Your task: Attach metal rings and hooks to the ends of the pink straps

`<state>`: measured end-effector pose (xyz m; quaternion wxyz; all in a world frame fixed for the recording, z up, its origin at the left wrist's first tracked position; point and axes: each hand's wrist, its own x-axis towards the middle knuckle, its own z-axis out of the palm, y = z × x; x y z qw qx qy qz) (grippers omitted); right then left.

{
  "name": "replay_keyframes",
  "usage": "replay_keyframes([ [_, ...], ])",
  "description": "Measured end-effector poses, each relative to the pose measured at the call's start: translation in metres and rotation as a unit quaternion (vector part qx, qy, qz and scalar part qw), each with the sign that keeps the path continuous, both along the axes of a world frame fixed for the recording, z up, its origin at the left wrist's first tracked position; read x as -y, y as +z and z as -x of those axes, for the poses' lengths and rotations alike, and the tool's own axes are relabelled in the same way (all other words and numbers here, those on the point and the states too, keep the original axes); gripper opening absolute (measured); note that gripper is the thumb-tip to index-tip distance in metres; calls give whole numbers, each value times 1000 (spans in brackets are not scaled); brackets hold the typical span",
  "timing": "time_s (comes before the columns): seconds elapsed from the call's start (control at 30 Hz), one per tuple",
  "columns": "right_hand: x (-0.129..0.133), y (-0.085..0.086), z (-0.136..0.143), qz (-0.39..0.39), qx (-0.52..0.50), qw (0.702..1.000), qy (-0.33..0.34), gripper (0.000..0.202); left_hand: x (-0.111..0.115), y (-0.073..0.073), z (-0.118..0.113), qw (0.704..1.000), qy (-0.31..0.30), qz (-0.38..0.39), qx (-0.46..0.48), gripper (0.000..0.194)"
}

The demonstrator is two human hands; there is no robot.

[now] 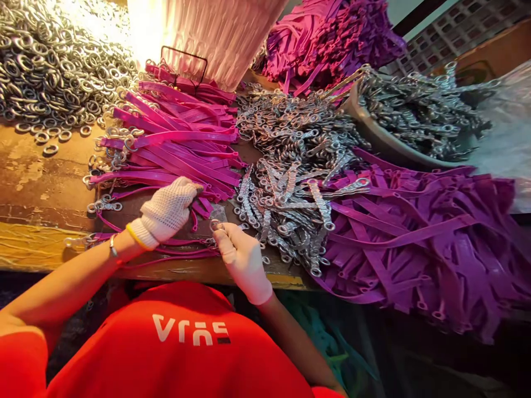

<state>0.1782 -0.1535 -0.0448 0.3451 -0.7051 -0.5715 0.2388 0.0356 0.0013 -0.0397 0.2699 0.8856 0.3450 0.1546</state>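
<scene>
My left hand (pixel 168 210), in a white knitted glove with a yellow cuff, is closed at the near side of the pink straps (pixel 178 149). Its fingertips are turned away from view, and what they grip cannot be made out. My right hand (pixel 243 260), in a thin white glove, pinches a small metal ring (pixel 214 224) between thumb and forefinger. A pink strap end (pixel 194 221) shows between the two hands. Just right of my right hand, flat metal links (pixel 286 210) with eyelet ends lie heaped. Several pink straps have metal pieces at their left ends.
Loose metal rings (pixel 53 72) are piled at the far left under a bright lamp. A tub (pixel 373 127) full of metal links stands at the back right. Purple straps (pixel 415 237) hang over the table's right edge. A pink strap bundle (pixel 327 44) lies at the back.
</scene>
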Motion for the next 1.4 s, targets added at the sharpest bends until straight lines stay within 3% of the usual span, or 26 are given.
replay_keyframes([
  [0.1, 1, -5, 2, 16, -8, 1000, 12, 33, -14, 1, -24, 991, 22, -30, -128, 42],
  [0.2, 3, -9, 5, 36, 9, 999, 21, 33, -13, -1, -39, 983, 80, 1, -163, 38],
  [0.3, 5, -10, 6, 38, -6, 999, 23, 27, -8, -7, -37, 982, 110, 29, -149, 39],
  [0.4, 3, -8, 5, 34, -22, 999, 7, 31, -6, -8, -18, 995, 44, 40, -79, 25],
  [0.47, 1, -5, 5, 27, -6, 1000, 1, 35, -4, -2, -1, 998, 9, 68, 8, 28],
  [0.53, -4, -3, 7, -16, 13, 1000, 18, 35, 3, 9, 14, 983, 21, 162, 85, 26],
  [0.63, -12, 0, 11, -85, 44, 993, 66, 34, 20, 25, 31, 921, 62, 356, 143, 19],
  [0.73, -17, 5, 19, -71, 133, 984, 89, 34, 38, 30, 40, 872, 85, 455, 160, 27],
  [0.83, -17, 10, 27, -19, 268, 958, 100, 33, 51, 23, 44, 875, 94, 450, 150, 32],
  [0.97, -17, 17, 30, 41, 381, 916, 114, 28, 63, 3, 40, 936, 51, 334, 99, 18],
  [1.07, -15, 17, 25, 65, 388, 913, 110, 28, 67, -12, 34, 961, 15, 264, 80, 10],
  [1.13, -12, 17, 20, 68, 354, 926, 111, 29, 66, -17, 32, 948, 6, 308, 85, 13],
  [1.23, -10, 20, 13, 76, 272, 948, 143, 34, 62, -16, 32, 905, 16, 413, 106, 25],
  [1.33, -12, 23, 10, 163, 251, 942, 149, 47, 61, -14, 33, 884, 27, 451, 117, 33],
  [1.4, -15, 20, 11, 217, 264, 929, 143, 37, 63, -15, 34, 884, 28, 454, 113, 36],
])
